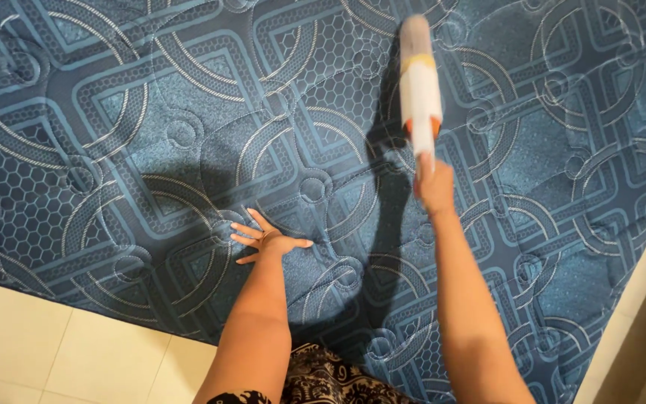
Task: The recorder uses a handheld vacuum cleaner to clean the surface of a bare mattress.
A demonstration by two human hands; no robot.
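While the right hand [435, 187] is clenched around the thin lower end of a white, blurred roller-like tool [420, 82] with an orange collar, the tool stands raised above the mattress [114, 112], its far end pointing away from the person and its dark shadow [390, 194] falling on the quilting just left of the arm. Motion blur hides the tool's exact kind and whether its head touches the fabric. Judged from this pose, the stroke is best made with a firm wrist, the head brought flat onto the cover and drawn in straight, overlapping passes, rather than flicked at an angle. The left hand [267, 239] lies released, palm down and fingers [244, 232] spread, pressing on the blue patterned surface near its front edge; kept there, it steadies the body and holds the cover taut, but it should stay clear of the tool's path. Quilted seams and round tufted dimples [312, 187] interrupt the surface and may catch or lift the head. Outward from the bed, pale floor tiles [54, 344] show at lower left, a light strip of floor or wall [637, 299] runs along the right edge, and dark patterned clothing [323, 378] appears at the bottom.
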